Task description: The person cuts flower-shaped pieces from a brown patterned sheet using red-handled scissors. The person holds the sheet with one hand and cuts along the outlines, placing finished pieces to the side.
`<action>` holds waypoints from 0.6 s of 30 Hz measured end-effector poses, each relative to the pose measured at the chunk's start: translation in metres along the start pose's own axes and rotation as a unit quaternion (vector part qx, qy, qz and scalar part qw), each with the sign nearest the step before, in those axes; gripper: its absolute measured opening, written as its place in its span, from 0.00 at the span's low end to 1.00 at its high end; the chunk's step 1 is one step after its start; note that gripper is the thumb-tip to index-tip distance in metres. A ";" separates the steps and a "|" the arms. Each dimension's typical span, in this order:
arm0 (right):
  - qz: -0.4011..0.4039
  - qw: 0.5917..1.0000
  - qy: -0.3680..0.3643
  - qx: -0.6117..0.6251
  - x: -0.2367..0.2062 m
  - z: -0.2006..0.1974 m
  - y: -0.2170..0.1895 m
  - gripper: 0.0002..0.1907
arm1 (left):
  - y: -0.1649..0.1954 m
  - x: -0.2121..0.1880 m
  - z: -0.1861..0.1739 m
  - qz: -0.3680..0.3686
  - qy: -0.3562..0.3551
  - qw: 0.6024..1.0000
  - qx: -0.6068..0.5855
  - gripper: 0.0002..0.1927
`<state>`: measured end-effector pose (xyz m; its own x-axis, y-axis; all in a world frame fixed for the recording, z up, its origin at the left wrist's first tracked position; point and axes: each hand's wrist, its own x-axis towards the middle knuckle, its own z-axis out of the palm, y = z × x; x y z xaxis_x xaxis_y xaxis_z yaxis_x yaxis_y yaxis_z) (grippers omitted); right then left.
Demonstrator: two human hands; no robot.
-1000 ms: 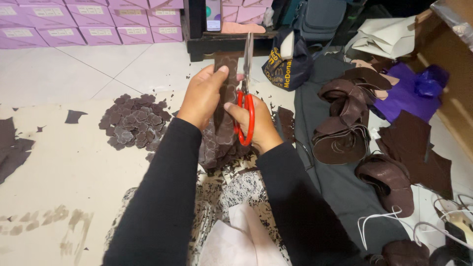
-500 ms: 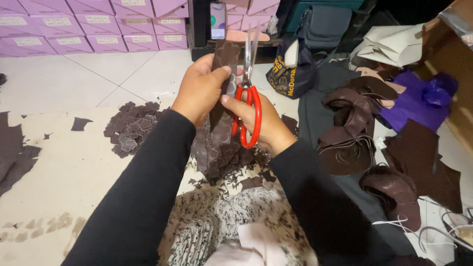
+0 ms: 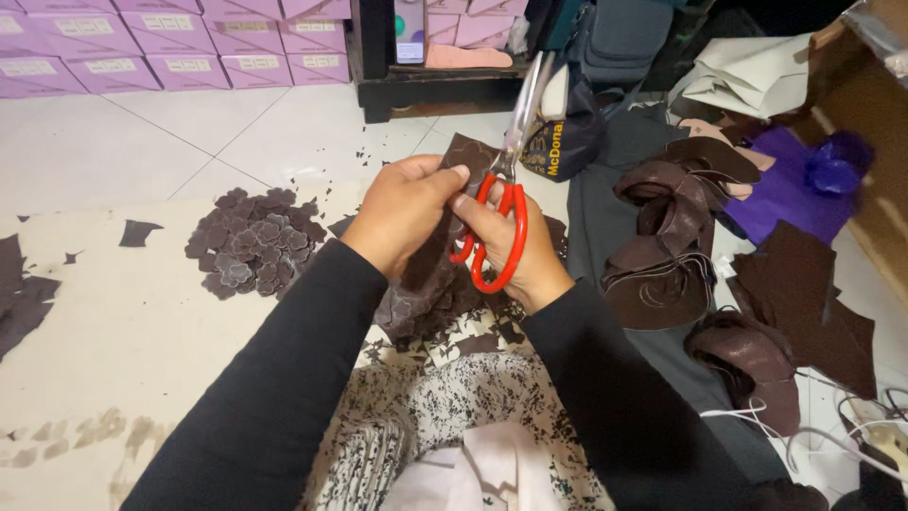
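While your left hand (image 3: 402, 222) pinches the strip of dark brown leather-like material (image 3: 430, 279) up in front of you, thumb over its top edge, your right hand (image 3: 515, 251) is clenched through the red loops of the steel-bladed scissors (image 3: 501, 203), blades pointing up and away and nearly closed against the strip's upper end. The strip hangs from your left hand down toward your lap, its lower part showing scalloped outlines.

Judging by what lies around, a good share of cutting looks done: a heap of small dark brown flower-shaped cutouts (image 3: 251, 251) sits on the cream floor covering (image 3: 113, 360) to your left, and fine brown trimmings (image 3: 473, 331) are scattered just below your hands. The strip in hand seems to have uncut length left, and a stack of curled brown leather pieces (image 3: 667, 255) lies to your right on a dark grey cloth (image 3: 615, 237), beside flat brown sheets (image 3: 804, 303).

Room is tight on the right, where a purple cloth (image 3: 794, 185) and a wooden box wall (image 3: 870, 161) crowd in. To the left and ahead, white floor tiles (image 3: 142, 142) lie open up to the lilac boxes (image 3: 151, 47).
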<state>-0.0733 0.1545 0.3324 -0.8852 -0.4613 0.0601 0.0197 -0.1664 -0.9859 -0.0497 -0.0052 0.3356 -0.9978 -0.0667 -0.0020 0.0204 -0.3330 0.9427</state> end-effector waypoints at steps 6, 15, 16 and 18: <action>0.014 0.999 -0.004 0.031 0.003 -0.004 0.005 0.08 | -0.002 -0.009 -0.017 0.013 -0.004 0.999 0.050 0.16; 0.021 0.993 -0.027 0.109 0.003 -0.009 -0.001 0.15 | 0.026 -0.018 -0.032 0.003 0.044 0.991 0.128 0.19; 0.016 0.993 -0.025 0.114 0.002 -0.010 -0.001 0.18 | 0.025 -0.018 -0.042 -0.002 0.058 0.988 0.140 0.19; 0.015 0.993 -0.027 0.118 0.002 -0.013 0.001 0.22 | 0.013 -0.018 -0.070 -0.037 0.092 0.980 0.175 0.20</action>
<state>-0.0808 0.1648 0.3297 -0.8567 -0.5139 0.0451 0.1599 -0.3477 -0.9239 -0.0272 -0.0742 0.3243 -0.9668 -0.2333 -0.1047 -0.1071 -0.0023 0.9942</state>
